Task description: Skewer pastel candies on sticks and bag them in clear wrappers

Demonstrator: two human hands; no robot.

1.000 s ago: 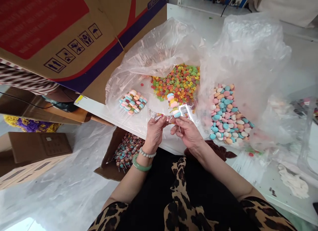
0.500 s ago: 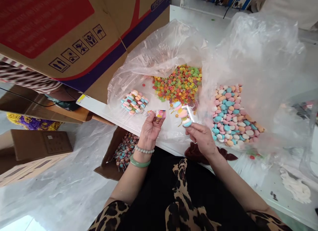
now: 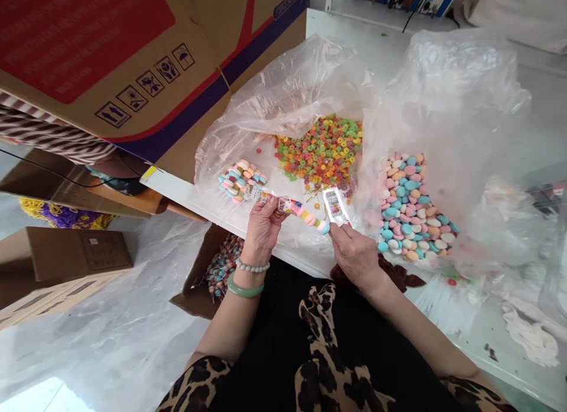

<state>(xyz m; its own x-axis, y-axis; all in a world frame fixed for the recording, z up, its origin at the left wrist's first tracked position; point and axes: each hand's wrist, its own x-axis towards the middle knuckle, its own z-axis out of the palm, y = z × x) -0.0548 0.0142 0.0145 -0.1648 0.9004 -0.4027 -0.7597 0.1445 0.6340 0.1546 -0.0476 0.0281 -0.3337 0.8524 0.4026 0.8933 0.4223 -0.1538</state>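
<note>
over the table (image 3: 485, 332), printed wrapper (image 3: 290, 206) is pinched by left hand (image 3: 263, 226), candy skewer (image 3: 312, 220) by right hand (image 3: 355, 255), ends meeting; gummy rings (image 3: 325, 149), pastel candies (image 3: 405, 202) are held in plastic bags (image 3: 456, 81), candy sticks (image 3: 222, 264) in a carton (image 3: 195, 294).

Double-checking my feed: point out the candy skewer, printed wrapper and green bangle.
Candy skewer (image 3: 314, 221): head view, middle of its candies.
Printed wrapper (image 3: 289, 206): head view, colourful printed part.
Green bangle (image 3: 245, 292): head view, on its band.

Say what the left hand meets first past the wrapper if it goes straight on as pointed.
Beyond the wrapper it holds, the left hand would probably meet the ring-shaped candies; its height is unclear, so it might pass above.
</note>
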